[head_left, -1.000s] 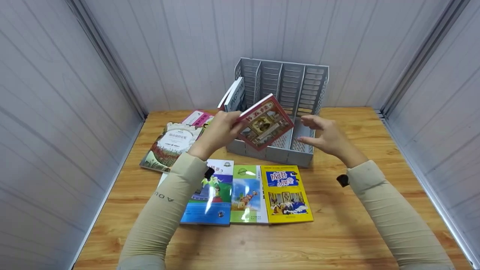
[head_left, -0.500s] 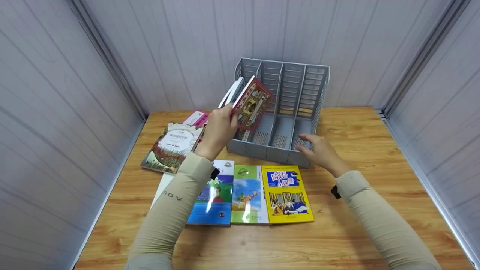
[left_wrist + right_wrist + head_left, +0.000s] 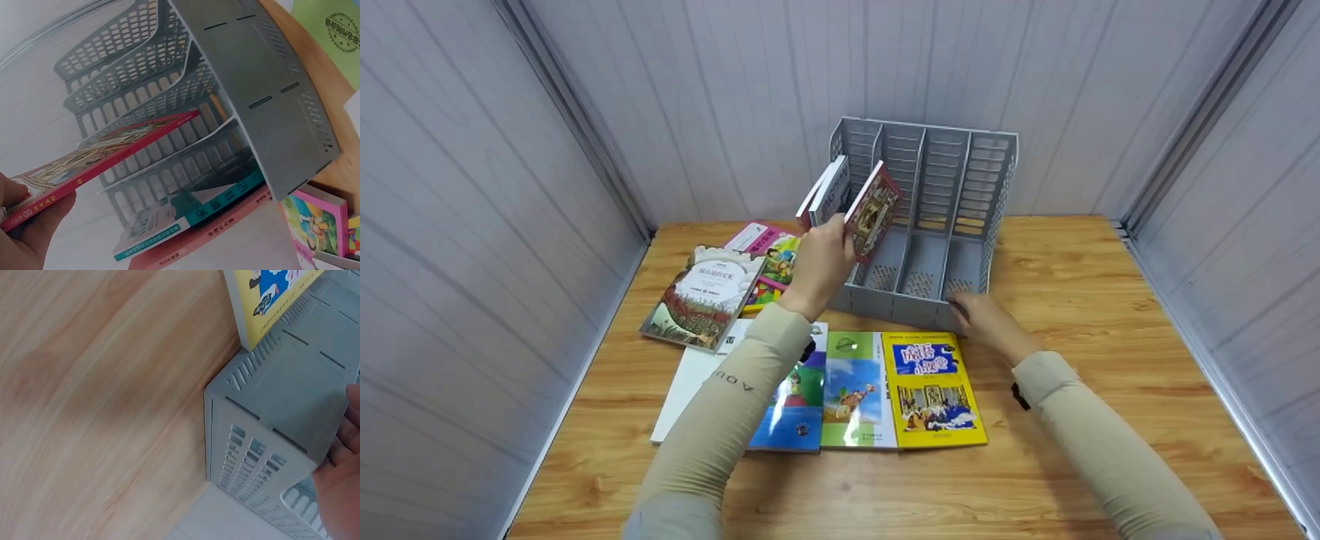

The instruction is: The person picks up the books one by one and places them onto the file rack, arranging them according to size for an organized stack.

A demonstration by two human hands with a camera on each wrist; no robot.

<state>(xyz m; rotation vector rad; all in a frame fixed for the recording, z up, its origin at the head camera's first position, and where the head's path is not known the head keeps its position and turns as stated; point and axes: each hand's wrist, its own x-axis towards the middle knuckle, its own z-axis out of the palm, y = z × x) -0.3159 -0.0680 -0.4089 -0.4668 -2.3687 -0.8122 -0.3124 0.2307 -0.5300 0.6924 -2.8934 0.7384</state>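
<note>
My left hand (image 3: pixel 823 259) pinches a thin red-edged book (image 3: pixel 112 152) between thumb and fingers. The book is tilted, its far end over the second compartment from the left of a grey file rack (image 3: pixel 900 306). In the leftmost compartment lean a teal-spined book (image 3: pixel 194 216) and a red-spined book (image 3: pixel 208 228). My right hand (image 3: pixel 994 324) grips the rack's front rim near its right corner; part of its fingers is hidden behind the rim in the right wrist view.
A yellow book (image 3: pixel 934 390), a green book (image 3: pixel 855 390) and a blue book (image 3: pixel 787 420) lie before the rack. To the left are a book with a white label (image 3: pixel 709 292) and a pink book (image 3: pixel 761 236). Panelled walls (image 3: pixel 720 97) enclose the table.
The left hand has carried the red-edged book back and left to the rack, turning it more upright. The right hand has lowered from the air onto the rack's front rim.
</note>
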